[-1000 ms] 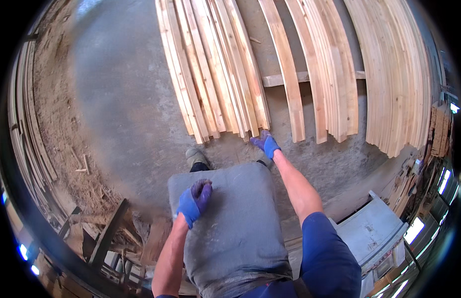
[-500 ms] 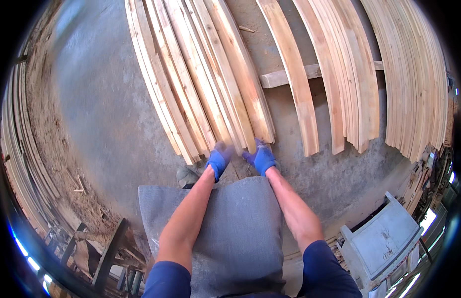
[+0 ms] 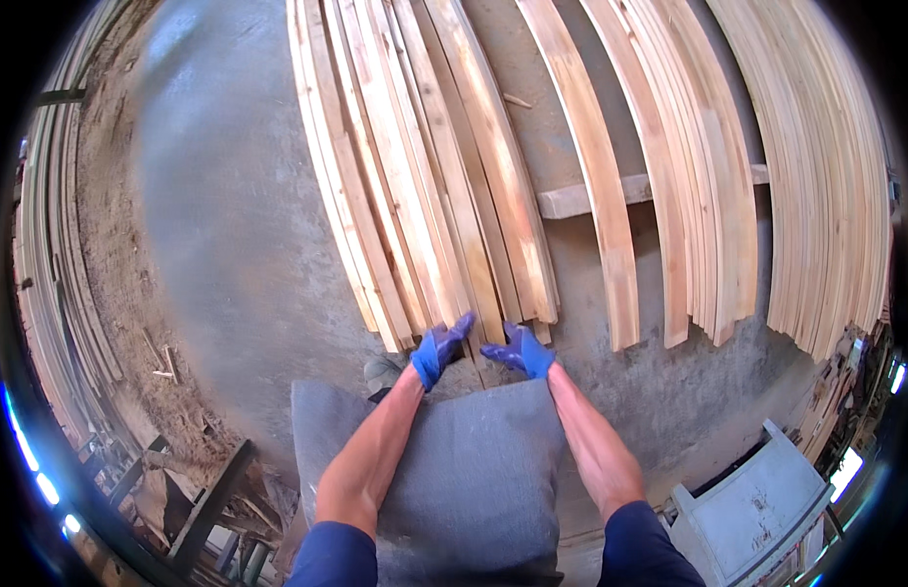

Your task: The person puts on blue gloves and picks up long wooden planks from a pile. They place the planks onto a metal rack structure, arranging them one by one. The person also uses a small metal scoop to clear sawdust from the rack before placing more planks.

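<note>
Wooden stack (image 3: 425, 176), one, by two hands (image 3: 441, 350) (image 3: 522, 352)

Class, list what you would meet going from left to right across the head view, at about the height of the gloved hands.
Long strips → left hand → right hand → single board → narrow board group → wide board group.

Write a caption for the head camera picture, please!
Gloved left hand and gloved right hand at the near ends of long wooden boards.
</note>
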A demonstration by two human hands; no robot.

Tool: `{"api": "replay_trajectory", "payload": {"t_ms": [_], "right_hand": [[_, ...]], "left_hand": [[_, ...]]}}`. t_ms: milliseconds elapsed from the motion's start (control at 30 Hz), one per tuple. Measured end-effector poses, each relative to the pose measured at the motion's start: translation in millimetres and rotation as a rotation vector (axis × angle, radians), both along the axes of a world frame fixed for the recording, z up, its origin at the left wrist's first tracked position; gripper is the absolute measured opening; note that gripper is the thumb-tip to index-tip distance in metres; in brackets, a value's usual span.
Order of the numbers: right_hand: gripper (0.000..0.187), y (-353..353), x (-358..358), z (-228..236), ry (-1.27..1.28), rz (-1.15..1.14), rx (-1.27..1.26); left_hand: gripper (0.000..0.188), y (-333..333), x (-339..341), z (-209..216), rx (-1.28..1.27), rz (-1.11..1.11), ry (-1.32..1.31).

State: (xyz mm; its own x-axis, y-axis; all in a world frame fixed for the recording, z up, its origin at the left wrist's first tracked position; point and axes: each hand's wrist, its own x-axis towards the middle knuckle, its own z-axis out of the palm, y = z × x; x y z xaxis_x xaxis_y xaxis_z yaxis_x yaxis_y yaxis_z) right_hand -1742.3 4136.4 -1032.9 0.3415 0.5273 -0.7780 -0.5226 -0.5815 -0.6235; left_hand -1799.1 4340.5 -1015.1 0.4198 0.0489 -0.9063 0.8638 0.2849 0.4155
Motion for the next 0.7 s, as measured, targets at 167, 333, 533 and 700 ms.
{"api": "replay_trajectory", "payload": {"t_ms": [167,333,533,700], "right_hand": [[0.05,8.9,7.7,95.6,0.12,-0.1,0.11],[0.061,13.7,44.1,249.2,-0.01,0.159,0.125],[0.074,54.1,8.7,417.4,-0.551,0.144,-0.132],[0.091,80.5,-2.7,515.9,-0.823,0.116,-0.272]], "left_hand": [[0.061,-5.8,-3.2,70.1,-0.161,0.173,-0.133],[0.062,10.8,-9.5,175.9,-0.517,0.215,-0.021],[0.064,6.9,-16.0,331.9,-0.607,0.46,-0.282],[0.057,3.5,-20.6,405.3,-0.466,0.525,-0.468]]}}
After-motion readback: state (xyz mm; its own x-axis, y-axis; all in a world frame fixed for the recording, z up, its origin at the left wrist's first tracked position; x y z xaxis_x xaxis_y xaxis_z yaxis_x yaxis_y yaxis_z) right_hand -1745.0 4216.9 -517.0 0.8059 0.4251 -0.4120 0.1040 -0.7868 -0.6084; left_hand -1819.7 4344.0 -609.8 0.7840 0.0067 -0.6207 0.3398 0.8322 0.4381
